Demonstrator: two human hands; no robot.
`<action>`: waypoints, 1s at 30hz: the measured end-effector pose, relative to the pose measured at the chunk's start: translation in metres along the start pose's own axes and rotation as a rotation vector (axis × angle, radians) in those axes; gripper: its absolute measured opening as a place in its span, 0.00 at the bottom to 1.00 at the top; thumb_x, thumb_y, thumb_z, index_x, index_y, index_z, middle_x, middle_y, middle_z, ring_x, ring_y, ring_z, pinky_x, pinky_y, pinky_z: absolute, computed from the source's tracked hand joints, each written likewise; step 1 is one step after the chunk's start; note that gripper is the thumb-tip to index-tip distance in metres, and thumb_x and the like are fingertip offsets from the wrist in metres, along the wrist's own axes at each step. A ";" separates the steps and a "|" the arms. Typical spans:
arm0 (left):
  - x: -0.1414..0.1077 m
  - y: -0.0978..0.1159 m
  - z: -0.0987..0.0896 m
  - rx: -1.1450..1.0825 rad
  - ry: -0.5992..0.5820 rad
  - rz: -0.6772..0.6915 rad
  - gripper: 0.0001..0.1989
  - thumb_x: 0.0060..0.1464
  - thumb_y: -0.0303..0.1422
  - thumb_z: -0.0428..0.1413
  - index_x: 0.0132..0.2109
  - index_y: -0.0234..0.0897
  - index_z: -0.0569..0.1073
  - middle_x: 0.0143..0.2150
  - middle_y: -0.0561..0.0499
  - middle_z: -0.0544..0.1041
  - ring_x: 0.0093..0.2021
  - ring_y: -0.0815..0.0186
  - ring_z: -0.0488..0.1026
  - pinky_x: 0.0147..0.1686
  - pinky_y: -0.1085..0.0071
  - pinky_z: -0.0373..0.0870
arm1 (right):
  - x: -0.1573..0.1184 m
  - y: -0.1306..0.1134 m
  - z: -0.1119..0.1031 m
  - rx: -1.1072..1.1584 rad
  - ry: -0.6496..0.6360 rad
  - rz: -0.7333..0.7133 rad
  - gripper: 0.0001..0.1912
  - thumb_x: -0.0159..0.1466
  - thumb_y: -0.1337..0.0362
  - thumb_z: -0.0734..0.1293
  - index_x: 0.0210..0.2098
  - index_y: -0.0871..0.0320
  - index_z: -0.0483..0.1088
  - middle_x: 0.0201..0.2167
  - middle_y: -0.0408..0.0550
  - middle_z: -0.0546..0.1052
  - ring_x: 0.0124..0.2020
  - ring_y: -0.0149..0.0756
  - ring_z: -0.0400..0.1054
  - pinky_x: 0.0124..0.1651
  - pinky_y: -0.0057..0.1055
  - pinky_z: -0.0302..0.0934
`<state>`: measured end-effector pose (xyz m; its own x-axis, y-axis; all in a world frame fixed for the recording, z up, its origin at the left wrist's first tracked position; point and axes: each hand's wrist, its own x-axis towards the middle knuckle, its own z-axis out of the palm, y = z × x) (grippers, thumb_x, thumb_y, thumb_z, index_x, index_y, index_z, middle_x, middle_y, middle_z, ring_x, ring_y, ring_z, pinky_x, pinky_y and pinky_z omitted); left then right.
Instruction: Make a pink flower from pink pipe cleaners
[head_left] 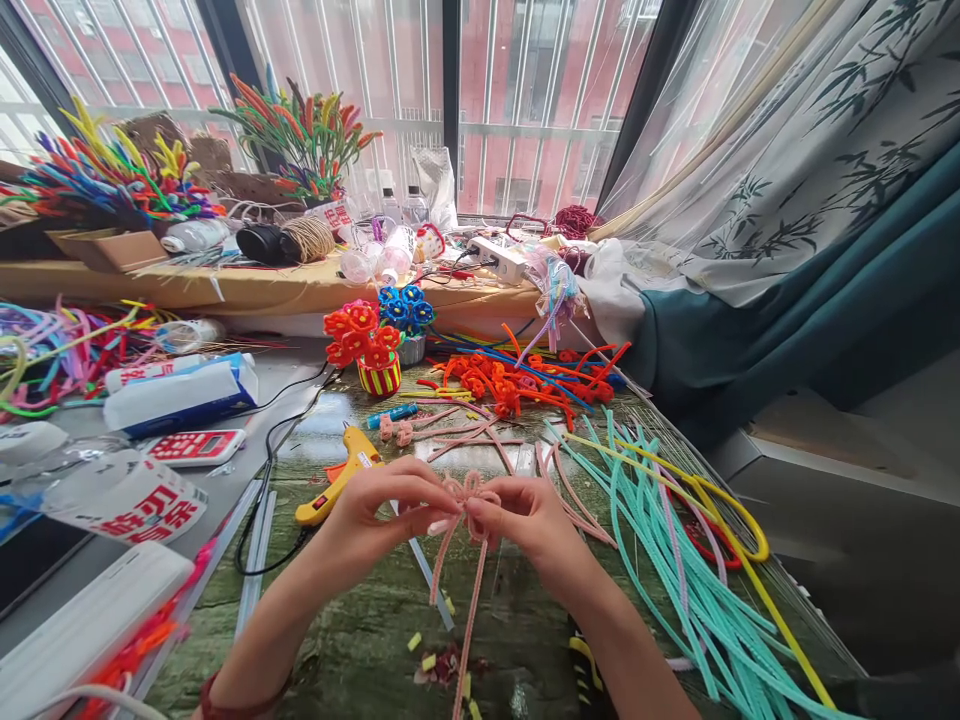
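Observation:
Between my two hands is a pink pipe cleaner (470, 600), bent into several petal-like loops at its top, with two loose ends hanging down. My left hand (401, 503) pinches the loops from the left side. From the right, my right hand (525, 512) grips the same loops between thumb and forefinger. Left of my left hand lies a yellow hot glue gun (322, 503). Beyond the hands, loose pink pipe cleaners (480, 437) and small curled pink pieces (395, 430) rest on the green wood-patterned table (360, 640).
Turquoise pipe cleaners (675, 570) spread along the right side. Red flower pieces (510, 385) pile at the back, beside a red flower pot (379, 378) and blue flowers (406, 310). A black cable (259, 500), clear glue sticks (259, 550) and a red calculator (195, 447) lie left.

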<state>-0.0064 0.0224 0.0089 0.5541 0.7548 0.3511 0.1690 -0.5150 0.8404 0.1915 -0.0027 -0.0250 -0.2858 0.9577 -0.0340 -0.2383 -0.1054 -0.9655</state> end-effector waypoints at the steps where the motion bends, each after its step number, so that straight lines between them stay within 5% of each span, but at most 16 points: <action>1: 0.001 0.001 0.001 -0.025 -0.010 0.037 0.08 0.57 0.35 0.58 0.36 0.40 0.81 0.32 0.48 0.79 0.33 0.65 0.73 0.33 0.72 0.68 | 0.000 -0.001 0.000 0.003 -0.003 -0.005 0.15 0.56 0.56 0.72 0.24 0.62 0.75 0.21 0.43 0.72 0.24 0.28 0.62 0.27 0.25 0.55; 8: -0.001 -0.001 0.007 0.006 -0.084 0.059 0.07 0.57 0.35 0.58 0.39 0.45 0.82 0.34 0.47 0.78 0.36 0.63 0.72 0.38 0.67 0.68 | -0.001 -0.001 -0.001 0.027 0.013 -0.013 0.14 0.55 0.56 0.72 0.23 0.61 0.77 0.22 0.44 0.74 0.26 0.30 0.63 0.31 0.27 0.59; 18: 0.000 0.002 0.011 0.040 -0.069 0.010 0.19 0.56 0.49 0.54 0.31 0.43 0.82 0.31 0.48 0.72 0.35 0.63 0.66 0.38 0.67 0.64 | -0.001 0.001 -0.003 0.034 -0.038 -0.016 0.14 0.56 0.56 0.72 0.23 0.62 0.77 0.21 0.45 0.75 0.26 0.32 0.65 0.33 0.29 0.59; 25: -0.001 0.007 0.024 0.016 0.073 -0.068 0.16 0.51 0.44 0.61 0.24 0.38 0.77 0.31 0.52 0.63 0.35 0.65 0.63 0.37 0.69 0.63 | 0.000 0.003 -0.001 0.006 -0.006 -0.029 0.15 0.55 0.54 0.72 0.26 0.61 0.78 0.23 0.45 0.75 0.28 0.33 0.66 0.35 0.30 0.60; 30: 0.002 0.007 0.029 0.129 0.184 -0.135 0.11 0.53 0.37 0.60 0.26 0.38 0.75 0.33 0.52 0.66 0.38 0.63 0.65 0.42 0.66 0.61 | 0.001 0.002 0.000 0.004 0.030 -0.039 0.14 0.55 0.54 0.72 0.24 0.61 0.77 0.22 0.44 0.73 0.27 0.32 0.65 0.33 0.29 0.60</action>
<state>0.0196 0.0088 0.0032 0.3635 0.8756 0.3182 0.3407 -0.4428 0.8293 0.1908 -0.0022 -0.0267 -0.2483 0.9687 -0.0046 -0.2521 -0.0692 -0.9652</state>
